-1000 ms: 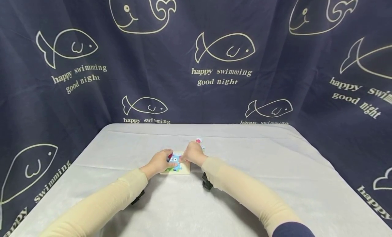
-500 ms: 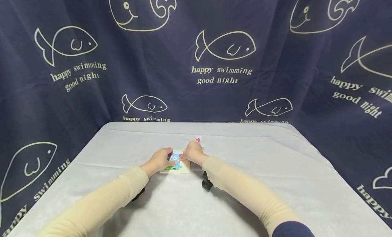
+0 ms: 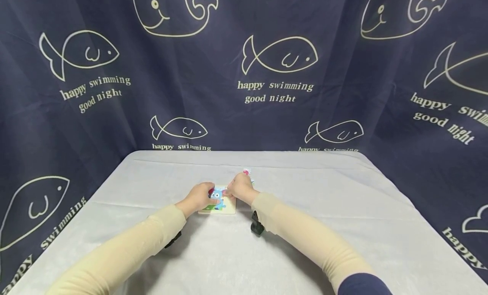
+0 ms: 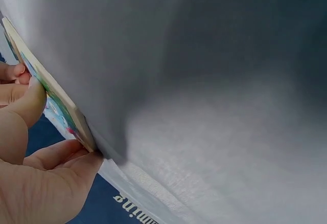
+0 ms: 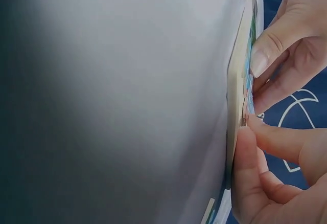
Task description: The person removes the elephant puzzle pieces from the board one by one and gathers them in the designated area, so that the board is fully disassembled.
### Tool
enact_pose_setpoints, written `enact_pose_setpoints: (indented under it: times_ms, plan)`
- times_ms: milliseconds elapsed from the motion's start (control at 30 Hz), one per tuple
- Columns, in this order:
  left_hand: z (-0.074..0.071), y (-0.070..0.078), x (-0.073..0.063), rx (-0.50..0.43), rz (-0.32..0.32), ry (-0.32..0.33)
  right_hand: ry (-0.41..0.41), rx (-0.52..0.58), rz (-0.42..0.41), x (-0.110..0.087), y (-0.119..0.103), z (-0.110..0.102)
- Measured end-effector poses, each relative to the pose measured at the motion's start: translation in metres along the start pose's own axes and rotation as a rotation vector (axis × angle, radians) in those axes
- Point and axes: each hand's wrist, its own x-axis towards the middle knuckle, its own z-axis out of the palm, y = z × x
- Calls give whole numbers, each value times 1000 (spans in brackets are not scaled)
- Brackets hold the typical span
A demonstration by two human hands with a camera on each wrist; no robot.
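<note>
A small wooden jigsaw puzzle, with a blue cartoon animal on it, lies on the table between both hands in the head view. The left hand holds its left side, thumb over the picture and fingers at the edge; in the left wrist view the pale board shows edge-on. At the puzzle's right side, the right hand pinches a puzzle piece between thumb and forefinger. That piece is mostly hidden by the fingertips, which touch the board in the right wrist view.
Loose puzzle pieces lie just beyond the right hand, partly covered by it. A pale grey cloth covers the table. A dark blue curtain with fish drawings hangs behind and at both sides.
Both hands stay at the puzzle with almost the same hold. The head view has tilted slightly, so the scene sits a little higher in the frame.
</note>
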Motion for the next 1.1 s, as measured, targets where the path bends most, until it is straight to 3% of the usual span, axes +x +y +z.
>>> enact_pose_setpoints:
  times_ms: [367,567,733,1100]
  plan:
    - [0,0,0,-9,9,8,-32,291,93,9,3,5]
    - [1,1,0,1,22,6,-19,396,115,7,1,6]
    - [3,-2,1,3,18,9,-21,450,148,6,1,4]
    - [3,-4,2,-14,14,1,-46,479,112,4,2,-7]
